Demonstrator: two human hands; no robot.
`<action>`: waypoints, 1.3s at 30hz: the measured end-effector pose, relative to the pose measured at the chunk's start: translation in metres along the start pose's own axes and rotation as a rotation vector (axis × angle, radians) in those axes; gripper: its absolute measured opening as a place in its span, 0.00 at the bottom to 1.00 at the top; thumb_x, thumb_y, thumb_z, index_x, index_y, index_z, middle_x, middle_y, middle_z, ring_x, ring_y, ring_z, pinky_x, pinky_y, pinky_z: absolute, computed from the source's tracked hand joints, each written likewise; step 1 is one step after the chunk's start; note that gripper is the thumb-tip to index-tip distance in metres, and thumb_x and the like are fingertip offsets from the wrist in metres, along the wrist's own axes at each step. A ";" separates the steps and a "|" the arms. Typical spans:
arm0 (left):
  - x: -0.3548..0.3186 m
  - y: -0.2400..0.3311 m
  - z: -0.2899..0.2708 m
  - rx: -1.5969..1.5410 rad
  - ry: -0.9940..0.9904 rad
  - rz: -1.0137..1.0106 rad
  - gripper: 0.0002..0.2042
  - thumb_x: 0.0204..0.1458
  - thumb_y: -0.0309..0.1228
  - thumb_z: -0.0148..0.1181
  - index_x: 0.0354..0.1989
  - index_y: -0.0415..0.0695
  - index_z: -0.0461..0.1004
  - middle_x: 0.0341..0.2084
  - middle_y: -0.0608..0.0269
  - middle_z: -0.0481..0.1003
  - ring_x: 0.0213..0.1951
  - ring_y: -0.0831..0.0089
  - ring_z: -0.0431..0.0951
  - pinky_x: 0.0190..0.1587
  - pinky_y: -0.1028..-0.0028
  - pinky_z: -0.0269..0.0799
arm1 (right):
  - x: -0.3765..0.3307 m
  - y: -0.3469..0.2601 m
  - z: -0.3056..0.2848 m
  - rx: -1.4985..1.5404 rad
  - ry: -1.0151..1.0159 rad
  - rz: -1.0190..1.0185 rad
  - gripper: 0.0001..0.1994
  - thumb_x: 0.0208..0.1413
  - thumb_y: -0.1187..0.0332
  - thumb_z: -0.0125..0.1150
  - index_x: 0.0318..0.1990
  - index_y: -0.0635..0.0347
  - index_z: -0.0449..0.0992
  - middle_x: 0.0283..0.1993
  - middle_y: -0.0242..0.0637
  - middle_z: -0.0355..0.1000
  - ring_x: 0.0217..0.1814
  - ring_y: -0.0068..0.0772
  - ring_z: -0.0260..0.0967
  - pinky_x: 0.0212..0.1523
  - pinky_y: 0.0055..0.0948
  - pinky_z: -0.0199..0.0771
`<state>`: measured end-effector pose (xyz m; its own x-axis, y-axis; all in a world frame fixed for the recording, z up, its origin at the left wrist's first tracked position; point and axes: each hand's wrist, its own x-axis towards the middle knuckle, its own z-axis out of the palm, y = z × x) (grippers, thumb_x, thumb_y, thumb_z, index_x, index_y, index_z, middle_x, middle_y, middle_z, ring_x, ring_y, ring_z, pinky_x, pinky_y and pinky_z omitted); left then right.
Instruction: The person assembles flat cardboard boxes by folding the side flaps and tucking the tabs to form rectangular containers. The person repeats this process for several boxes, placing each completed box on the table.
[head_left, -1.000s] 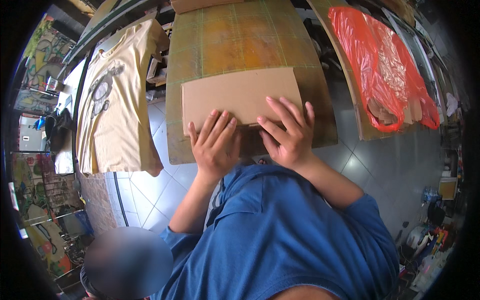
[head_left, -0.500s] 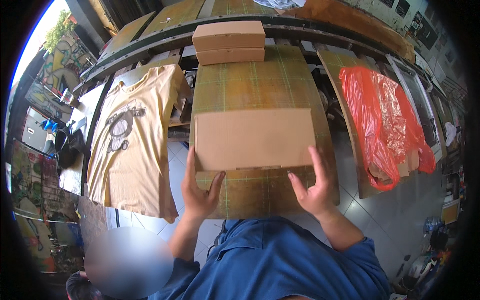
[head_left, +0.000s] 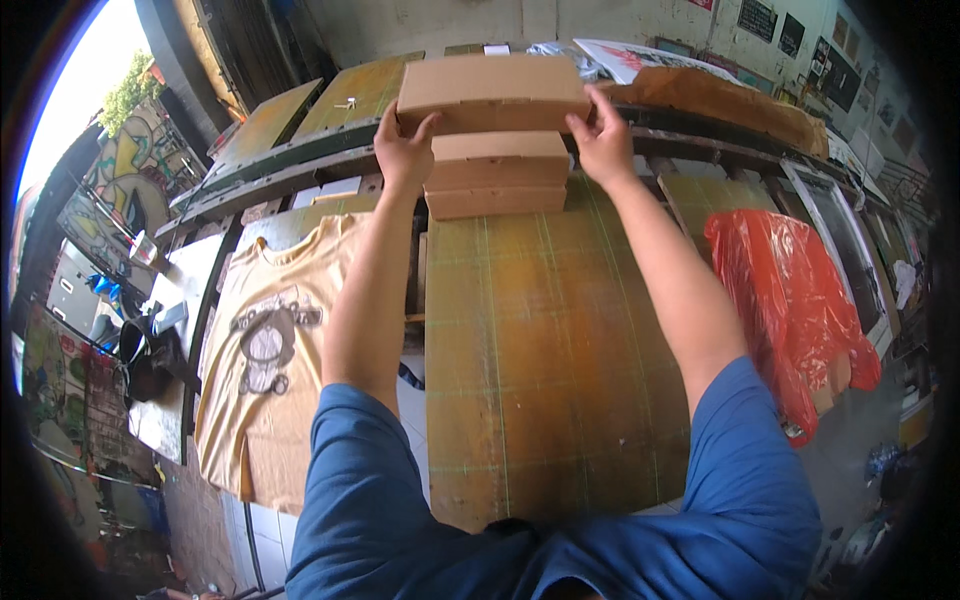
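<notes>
You have the long, brown cardboard box [head_left: 495, 85] up at the far end of the desk, above two stacked, smaller-looking brown cardboard boxes [head_left: 495, 175]; whether its underside touches the upper one is hard to tell from this angle. Your left hand [head_left: 405, 148] is clamped on its left end and your right hand [head_left: 605, 145] on its right, thumbs on the near face, a spread grip that probably keeps the long shape level. The stack sits at the far edge, which leaves the near stretch of the green-lined, amber-brown desk [head_left: 560, 370] bare. To the left, a pale yellow printed T-shirt [head_left: 275, 350] lies flat, likely so its print stays uncreased; to the right lies a crumpled, shiny red plastic bag [head_left: 785, 310].
</notes>
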<state>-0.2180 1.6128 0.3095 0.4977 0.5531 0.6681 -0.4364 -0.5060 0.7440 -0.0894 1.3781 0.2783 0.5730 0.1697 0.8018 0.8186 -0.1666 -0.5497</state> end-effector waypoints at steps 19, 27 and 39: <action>-0.275 0.110 -0.029 0.676 -0.929 -0.385 0.38 0.47 0.48 0.64 0.60 0.36 0.59 0.59 0.43 0.62 0.64 0.50 0.56 0.65 0.57 0.47 | -0.236 -0.179 -0.252 0.506 -0.076 0.243 0.30 0.50 0.71 0.64 0.59 0.69 0.60 0.49 0.48 0.71 0.46 0.36 0.73 0.48 0.33 0.71; -0.393 0.249 0.055 0.361 -1.254 -0.138 0.38 0.41 0.39 0.71 0.60 0.35 0.61 0.58 0.44 0.64 0.62 0.52 0.60 0.64 0.59 0.52 | -0.329 -0.116 -0.528 -0.212 0.219 0.449 0.12 0.58 0.73 0.55 0.49 0.65 0.72 0.47 0.42 0.73 0.45 0.31 0.72 0.48 0.32 0.72; -0.485 0.322 0.196 0.232 -0.818 0.248 0.39 0.41 0.38 0.71 0.59 0.33 0.59 0.55 0.45 0.66 0.57 0.53 0.67 0.59 0.62 0.60 | -0.349 -0.070 -0.565 -0.932 -0.066 0.039 0.09 0.46 0.73 0.62 0.36 0.50 0.80 0.46 0.22 0.75 0.41 0.28 0.69 0.49 0.35 0.60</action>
<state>-0.4532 1.0517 0.2233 0.8280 -0.1919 0.5268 -0.4838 -0.7193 0.4985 -0.3695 0.7817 0.1696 0.6240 0.1977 0.7560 0.4525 -0.8802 -0.1433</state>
